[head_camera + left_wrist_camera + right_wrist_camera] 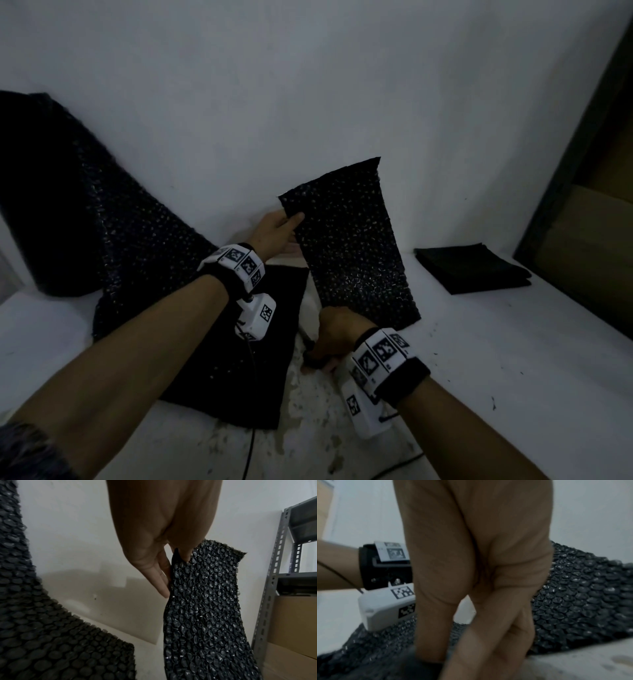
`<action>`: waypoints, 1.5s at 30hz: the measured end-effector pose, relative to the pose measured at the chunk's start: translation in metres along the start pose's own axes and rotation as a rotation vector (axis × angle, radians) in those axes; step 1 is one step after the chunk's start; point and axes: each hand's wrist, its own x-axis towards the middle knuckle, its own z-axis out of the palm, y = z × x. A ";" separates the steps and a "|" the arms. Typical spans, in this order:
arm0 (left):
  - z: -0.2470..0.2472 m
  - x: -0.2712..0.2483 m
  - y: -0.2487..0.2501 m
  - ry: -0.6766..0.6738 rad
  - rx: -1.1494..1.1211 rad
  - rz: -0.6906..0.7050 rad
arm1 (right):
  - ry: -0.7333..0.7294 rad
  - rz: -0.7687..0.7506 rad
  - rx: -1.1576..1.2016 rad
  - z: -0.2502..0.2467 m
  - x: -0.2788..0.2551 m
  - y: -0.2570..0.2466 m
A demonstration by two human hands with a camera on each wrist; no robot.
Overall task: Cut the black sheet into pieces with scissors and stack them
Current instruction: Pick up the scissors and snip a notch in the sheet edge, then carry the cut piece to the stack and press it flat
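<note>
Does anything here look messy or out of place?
Mostly tidy. Small dark flecks are scattered over the white table, seemingly cutting scraps, and its near surface looks stained. The stack of cut pieces sits slightly fanned.

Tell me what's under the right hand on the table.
The right hand rests low on the white table, fingers curled round a dark handle, probably the scissors. The hand covers the blades, so they cannot be seen.
</note>
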 end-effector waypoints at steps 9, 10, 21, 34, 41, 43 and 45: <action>0.009 -0.003 0.011 -0.072 -0.052 -0.063 | 0.035 0.035 -0.059 0.006 -0.001 -0.002; 0.010 -0.002 0.012 -0.075 -0.045 -0.054 | 0.019 0.032 -0.041 0.004 -0.002 -0.002; 0.002 0.002 0.008 -0.096 -0.051 -0.116 | 0.162 -0.102 0.004 -0.030 -0.010 0.046; 0.000 0.024 -0.051 -0.167 0.654 -0.257 | 0.164 -0.159 -0.115 -0.018 0.004 0.078; 0.026 -0.029 -0.021 -0.774 0.648 -0.096 | 0.284 -0.168 -0.046 -0.019 0.006 0.090; 0.032 -0.039 -0.022 -0.853 0.725 -0.120 | 0.327 -0.182 0.012 -0.023 0.004 0.092; 0.037 -0.043 -0.032 -0.816 0.765 -0.081 | 0.379 -0.207 0.057 -0.029 0.001 0.093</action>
